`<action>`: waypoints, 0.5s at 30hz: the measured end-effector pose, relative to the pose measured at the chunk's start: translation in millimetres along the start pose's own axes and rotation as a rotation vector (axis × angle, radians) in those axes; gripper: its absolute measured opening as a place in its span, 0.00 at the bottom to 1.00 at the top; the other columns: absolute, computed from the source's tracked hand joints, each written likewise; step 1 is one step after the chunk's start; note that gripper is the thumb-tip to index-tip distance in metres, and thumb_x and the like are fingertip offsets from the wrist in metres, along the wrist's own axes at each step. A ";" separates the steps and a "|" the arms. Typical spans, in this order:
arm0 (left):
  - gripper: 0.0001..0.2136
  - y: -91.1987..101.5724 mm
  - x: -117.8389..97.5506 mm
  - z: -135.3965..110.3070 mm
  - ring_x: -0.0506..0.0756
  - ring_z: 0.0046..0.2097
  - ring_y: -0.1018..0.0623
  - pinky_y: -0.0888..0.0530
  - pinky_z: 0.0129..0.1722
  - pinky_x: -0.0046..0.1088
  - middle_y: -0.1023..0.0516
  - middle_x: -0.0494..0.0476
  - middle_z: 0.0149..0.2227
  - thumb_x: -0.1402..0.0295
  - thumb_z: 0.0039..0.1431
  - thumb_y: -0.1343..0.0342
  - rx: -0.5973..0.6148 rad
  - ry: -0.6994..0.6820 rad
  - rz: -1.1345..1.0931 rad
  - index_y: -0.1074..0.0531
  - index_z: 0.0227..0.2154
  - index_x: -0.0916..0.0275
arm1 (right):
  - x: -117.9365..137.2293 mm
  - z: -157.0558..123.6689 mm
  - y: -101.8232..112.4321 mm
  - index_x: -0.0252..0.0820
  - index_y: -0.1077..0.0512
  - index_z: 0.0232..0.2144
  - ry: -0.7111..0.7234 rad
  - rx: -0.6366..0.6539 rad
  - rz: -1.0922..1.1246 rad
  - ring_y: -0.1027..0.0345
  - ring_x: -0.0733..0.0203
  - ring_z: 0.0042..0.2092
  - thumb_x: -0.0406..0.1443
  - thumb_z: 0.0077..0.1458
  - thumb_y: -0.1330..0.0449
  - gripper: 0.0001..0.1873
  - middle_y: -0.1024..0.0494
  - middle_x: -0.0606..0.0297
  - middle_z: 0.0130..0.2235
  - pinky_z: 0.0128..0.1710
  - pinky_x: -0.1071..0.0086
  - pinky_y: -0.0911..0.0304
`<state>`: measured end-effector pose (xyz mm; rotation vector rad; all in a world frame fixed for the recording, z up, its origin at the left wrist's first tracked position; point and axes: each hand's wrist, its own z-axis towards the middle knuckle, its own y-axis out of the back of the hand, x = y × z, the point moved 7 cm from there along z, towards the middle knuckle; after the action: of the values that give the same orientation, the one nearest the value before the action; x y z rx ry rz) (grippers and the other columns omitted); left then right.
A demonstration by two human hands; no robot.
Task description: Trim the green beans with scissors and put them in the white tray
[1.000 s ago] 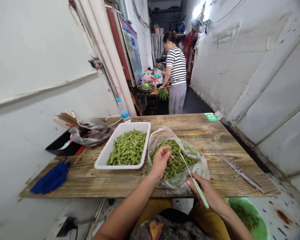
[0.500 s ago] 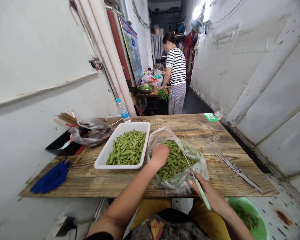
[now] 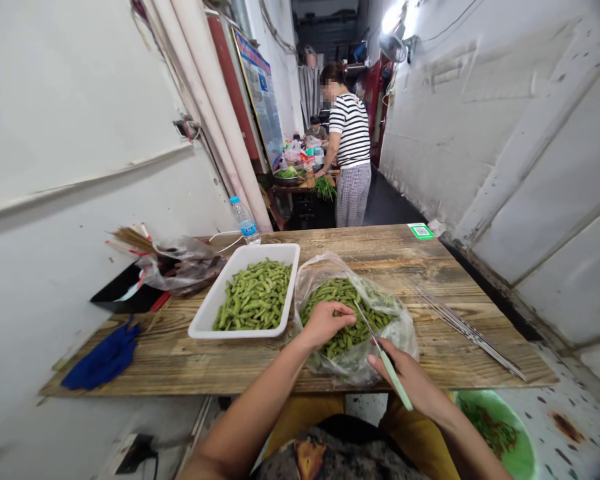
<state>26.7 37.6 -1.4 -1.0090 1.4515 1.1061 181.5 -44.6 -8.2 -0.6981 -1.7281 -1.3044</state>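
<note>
A clear plastic bag (image 3: 403, 333) full of green bean pods (image 3: 337, 297) lies on the wooden table (image 3: 180, 360) in front of me. My left hand (image 3: 325, 321) rests in the bag's mouth, fingers curled around pods. My right hand (image 3: 405, 375) sits at the table's near edge, closed on a pair of scissors (image 3: 380, 353) with pale green handles, blades pointing into the bag. Left of the bag stands a white tray (image 3: 210, 313) heaped with pods.
Metal skewers (image 3: 460, 327) lie on the table's right side. A blue cloth (image 3: 103, 357), a bagged bundle of sticks (image 3: 175, 260) and a water bottle (image 3: 245, 220) are at the left. A green basin (image 3: 510, 433) sits on the floor. A person in a striped shirt (image 3: 350, 157) works beyond.
My left hand dipped deeper into the bag, then drew back toward me with its fingers closed on pods. The scissors in my right hand shifted slightly left.
</note>
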 end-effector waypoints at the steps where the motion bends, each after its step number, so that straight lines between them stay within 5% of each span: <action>1: 0.08 -1.8 -0.5 -1.3 0.51 0.28 0.28 0.34 0.32 0.25 0.23 0.54 0.23 0.67 0.41 0.37 0.013 0.006 -0.017 0.23 0.25 0.65 | 0.4 0.2 -0.1 0.39 0.33 0.50 0.008 0.004 0.004 0.32 0.49 0.49 0.49 0.55 0.46 0.26 0.24 0.54 0.47 0.52 0.59 0.41; 6: 0.12 -10.0 5.3 -6.0 0.45 0.20 0.37 0.42 0.22 0.21 0.25 0.53 0.21 0.63 0.39 0.35 0.088 0.107 -0.202 0.24 0.24 0.67 | 1.7 0.1 -1.1 0.39 0.31 0.48 0.022 0.009 0.002 0.31 0.51 0.46 0.47 0.55 0.46 0.22 0.23 0.58 0.43 0.48 0.64 0.39; 10: 0.17 -14.5 14.4 -7.3 0.41 0.17 0.41 0.49 0.18 0.20 0.24 0.55 0.25 0.59 0.38 0.34 0.097 0.200 -0.419 0.27 0.27 0.69 | 1.1 -0.5 -4.4 0.39 0.29 0.38 0.020 -0.003 -0.012 0.33 0.59 0.33 0.48 0.56 0.47 0.19 0.25 0.66 0.30 0.33 0.70 0.38; 15: 0.17 -6.5 14.7 -4.8 0.40 0.16 0.42 0.52 0.17 0.19 0.29 0.51 0.21 0.62 0.36 0.33 -0.043 0.176 -0.475 0.29 0.27 0.69 | -6.8 0.3 -1.0 0.39 0.29 0.42 -0.013 -0.062 0.007 0.32 0.57 0.32 0.51 0.53 0.46 0.24 0.24 0.64 0.29 0.33 0.68 0.35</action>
<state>29.8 30.9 -16.4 -1.4218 1.2335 0.7183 183.9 -44.3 -14.6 -0.7495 -1.7002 -1.3567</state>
